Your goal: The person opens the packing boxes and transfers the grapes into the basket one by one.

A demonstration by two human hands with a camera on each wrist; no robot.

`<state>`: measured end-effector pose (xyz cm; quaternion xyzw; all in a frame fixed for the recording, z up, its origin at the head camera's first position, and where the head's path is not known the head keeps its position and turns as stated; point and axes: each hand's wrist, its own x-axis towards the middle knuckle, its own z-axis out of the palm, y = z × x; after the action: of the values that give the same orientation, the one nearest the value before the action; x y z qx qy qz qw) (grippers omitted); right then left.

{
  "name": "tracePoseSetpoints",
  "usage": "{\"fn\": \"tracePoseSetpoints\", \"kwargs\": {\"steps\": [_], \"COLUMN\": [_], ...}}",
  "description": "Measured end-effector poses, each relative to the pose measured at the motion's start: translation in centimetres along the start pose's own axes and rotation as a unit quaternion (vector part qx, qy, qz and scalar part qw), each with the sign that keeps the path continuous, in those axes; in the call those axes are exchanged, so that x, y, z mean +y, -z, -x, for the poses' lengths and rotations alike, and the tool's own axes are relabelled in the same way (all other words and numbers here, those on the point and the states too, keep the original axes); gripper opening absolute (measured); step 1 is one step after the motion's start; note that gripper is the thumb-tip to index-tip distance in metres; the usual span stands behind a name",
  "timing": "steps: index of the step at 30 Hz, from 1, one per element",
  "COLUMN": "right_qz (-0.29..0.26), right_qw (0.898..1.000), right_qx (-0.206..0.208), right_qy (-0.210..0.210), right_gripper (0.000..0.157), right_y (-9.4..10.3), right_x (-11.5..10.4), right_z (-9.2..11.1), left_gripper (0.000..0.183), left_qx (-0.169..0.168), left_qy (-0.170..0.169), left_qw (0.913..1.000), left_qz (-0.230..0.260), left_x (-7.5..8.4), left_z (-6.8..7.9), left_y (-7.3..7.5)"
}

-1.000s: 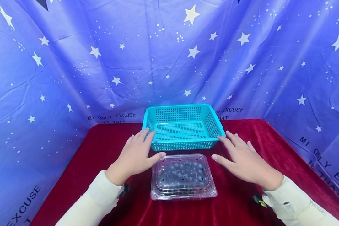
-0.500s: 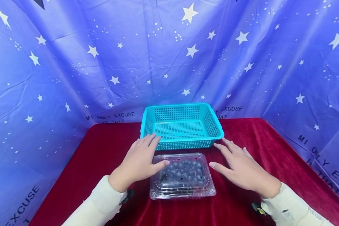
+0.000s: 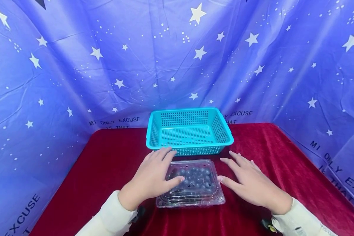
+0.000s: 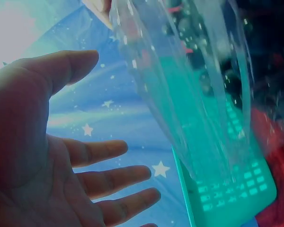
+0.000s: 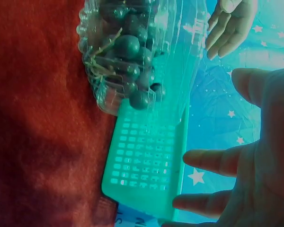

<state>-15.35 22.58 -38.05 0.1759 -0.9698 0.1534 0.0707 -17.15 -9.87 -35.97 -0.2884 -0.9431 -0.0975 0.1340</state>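
A clear plastic clamshell box (image 3: 194,198) lies with its lid down on the red cloth. Dark grapes (image 5: 128,47) fill it, and a bit of stem shows through the wall in the right wrist view. Over the box's left side hovers my left hand (image 3: 153,178), thumb above the lid and fingers spread. In the left wrist view a gap separates that hand from the plastic. My right hand (image 3: 252,183) is held just off the box's right side, fingers extended, gripping nothing. Behind the box stands a turquoise plastic basket (image 3: 194,150) with nothing in it.
Dark red velvet cloth (image 3: 112,157) covers the table. A blue curtain with white stars (image 3: 165,59) hangs behind and on both sides, close to the basket's far edge.
Both hands have moved back from beside the basket towards the box, the left hand also to the right over the lid. Box and basket stay in place; the head view shifted slightly.
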Motion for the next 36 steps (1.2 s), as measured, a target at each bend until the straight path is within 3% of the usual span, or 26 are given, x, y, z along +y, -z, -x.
{"fn": "tracePoseSetpoints", "kwargs": {"steps": [10, 24, 29, 36], "right_qz": [-0.021, -0.045, -0.103, -0.197], "right_qw": [1.000, 0.999, 0.994, 0.978], "right_qx": [-0.001, -0.012, -0.026, -0.051], "right_qy": [-0.008, -0.008, 0.007, 0.034], "right_gripper": [0.068, 0.059, 0.053, 0.030], "right_y": [-0.6, -1.3, -1.6, -2.5], "right_x": [-0.7, -0.7, -0.3, 0.5], "right_z": [0.7, 1.8, 1.7, 1.8], "left_gripper": [0.080, 0.074, 0.073, 0.072], "left_qx": [-0.022, -0.001, -0.007, -0.009], "left_qy": [-0.011, -0.055, -0.066, -0.095], "left_qw": [0.9996, 0.9982, 0.9977, 0.9954], "left_qz": [0.017, 0.024, 0.016, 0.007], "left_x": [1.5, 3.8, 4.6, 6.1], "left_z": [0.3, 0.0, -0.1, -0.5], "left_y": [-0.5, -0.9, -1.3, -2.1]}}
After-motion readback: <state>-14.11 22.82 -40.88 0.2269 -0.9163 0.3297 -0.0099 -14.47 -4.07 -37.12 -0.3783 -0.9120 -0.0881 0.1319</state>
